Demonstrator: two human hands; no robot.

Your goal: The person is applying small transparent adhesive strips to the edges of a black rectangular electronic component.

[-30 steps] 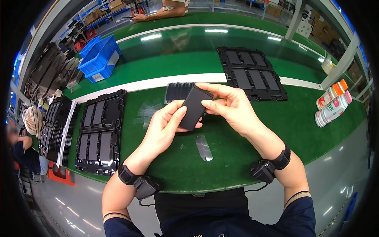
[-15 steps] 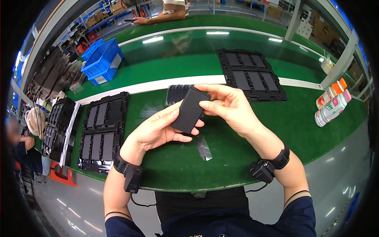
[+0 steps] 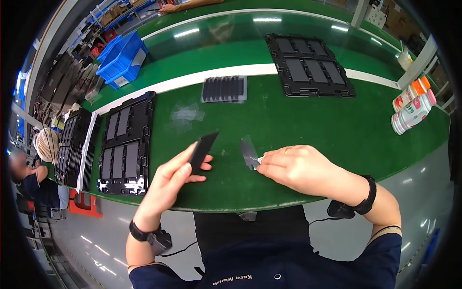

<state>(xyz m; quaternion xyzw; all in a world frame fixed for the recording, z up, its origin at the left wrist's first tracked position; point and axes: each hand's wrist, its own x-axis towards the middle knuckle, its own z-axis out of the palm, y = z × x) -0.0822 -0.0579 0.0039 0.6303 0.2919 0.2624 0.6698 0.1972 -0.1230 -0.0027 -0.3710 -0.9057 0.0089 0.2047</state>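
My left hand (image 3: 171,180) grips a flat black rectangular block (image 3: 203,150) by its lower part. The block is tilted, with its narrow side partly turned toward me. To the right, my right hand (image 3: 298,168) is low over the table with its fingers pinched together. A small whitish piece of film (image 3: 260,160) shows at its fingertips. Right beside them lies a clear plastic strip (image 3: 249,150) on the green table (image 3: 231,188). Whether the fingers also touch that strip, I cannot tell.
Clear film pieces (image 3: 187,113) lie near a sheet of dark strips (image 3: 224,90). Black trays with grey rectangular pieces stand at left (image 3: 126,144) and far right (image 3: 313,67). A blue bin (image 3: 121,60) is back left; two bottles (image 3: 413,108) stand at right. Another person (image 3: 41,180) sits far left.
My right hand has left the block and moved down and right to the clear strip. My left hand has lowered and tilted the block. The view has shifted, so the table's things appear higher.
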